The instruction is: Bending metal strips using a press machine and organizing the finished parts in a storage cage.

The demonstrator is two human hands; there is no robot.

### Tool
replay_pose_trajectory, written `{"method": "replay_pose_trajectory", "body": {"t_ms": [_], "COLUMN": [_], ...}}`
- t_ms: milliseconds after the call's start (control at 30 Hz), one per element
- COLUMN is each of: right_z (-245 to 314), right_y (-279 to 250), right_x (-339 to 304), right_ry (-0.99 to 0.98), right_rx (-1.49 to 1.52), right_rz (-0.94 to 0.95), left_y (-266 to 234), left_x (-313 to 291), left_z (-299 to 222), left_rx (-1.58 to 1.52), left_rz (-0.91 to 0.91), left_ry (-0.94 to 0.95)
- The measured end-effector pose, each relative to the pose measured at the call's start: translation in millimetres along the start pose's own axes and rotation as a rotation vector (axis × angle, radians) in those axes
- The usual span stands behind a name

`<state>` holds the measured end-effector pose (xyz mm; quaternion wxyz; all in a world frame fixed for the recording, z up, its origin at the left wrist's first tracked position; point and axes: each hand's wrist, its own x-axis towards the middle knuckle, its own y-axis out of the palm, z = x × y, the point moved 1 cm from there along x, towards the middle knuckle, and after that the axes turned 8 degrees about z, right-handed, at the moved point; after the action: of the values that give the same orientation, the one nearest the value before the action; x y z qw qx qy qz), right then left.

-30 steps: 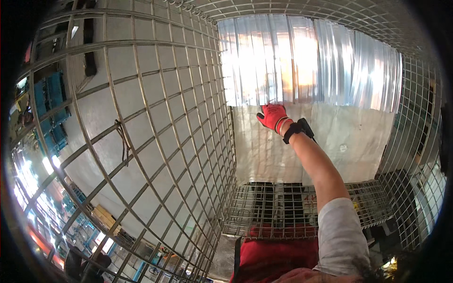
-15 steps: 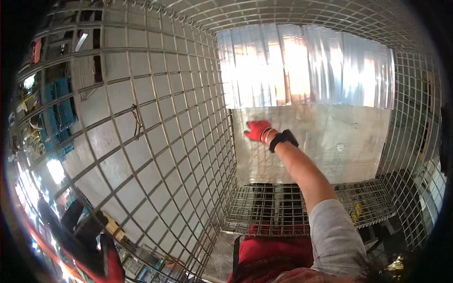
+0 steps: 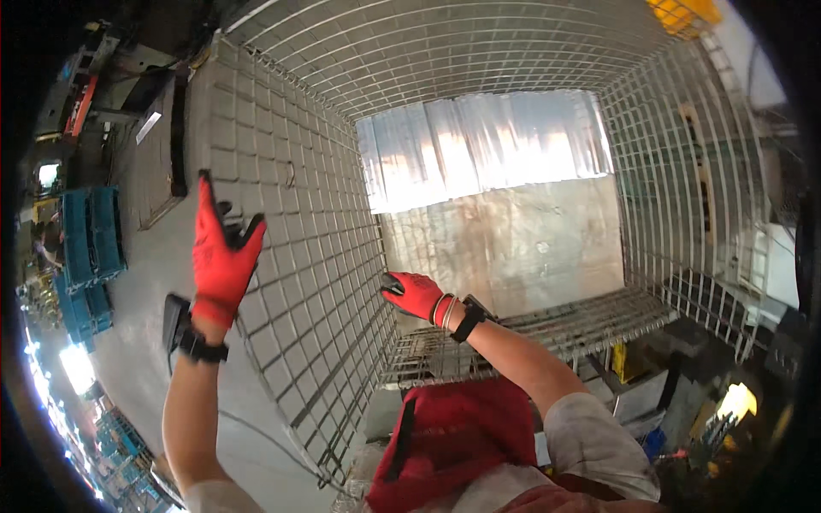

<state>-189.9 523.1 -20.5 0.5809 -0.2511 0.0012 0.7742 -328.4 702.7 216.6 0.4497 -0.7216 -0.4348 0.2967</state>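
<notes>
A large wire mesh cage [image 3: 295,256] stands open before me, its left wall slanting between my arms. My left hand [image 3: 227,261], in a red glove with black fingertips, is raised outside that wall with fingers and thumb apart. Inside the cage, my right hand [image 3: 417,296], gloved alike, is close to the left wall with its fingers curled. What they hold, if anything, is hidden, and contact with the mesh cannot be made out. Below, a dull metal sheet [image 3: 513,239] covers part of the bottom. Beyond it is a shiny, rippled silvery sheet [image 3: 479,141].
To the left, blue crates [image 3: 90,239] stand beyond the grey floor [image 3: 150,282]. A yellow object [image 3: 688,13] is at the cage's far right corner. The near mesh wall [image 3: 530,338] lies in front of my red apron [image 3: 466,427].
My left hand has risen from the lower left to beside the left mesh wall. The view has shifted back, showing more of the cage. My right hand now appears lower, nearer that wall.
</notes>
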Motion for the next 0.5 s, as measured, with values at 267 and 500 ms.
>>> {"method": "replay_pose_trajectory", "body": {"t_ms": [267,500], "right_z": [137,165], "right_y": [43,115], "right_x": [-121,-251], "right_ry": [-0.242,-0.145], "right_rx": [0.167,0.292], "right_rz": [-0.281,-0.224], "left_y": [5,1], "left_x": [11,-8], "left_z": [9,-3], "left_rx": [0.162,0.325], "left_rz": [0.006,-0.123], "left_ry": [-0.017,0.056]}}
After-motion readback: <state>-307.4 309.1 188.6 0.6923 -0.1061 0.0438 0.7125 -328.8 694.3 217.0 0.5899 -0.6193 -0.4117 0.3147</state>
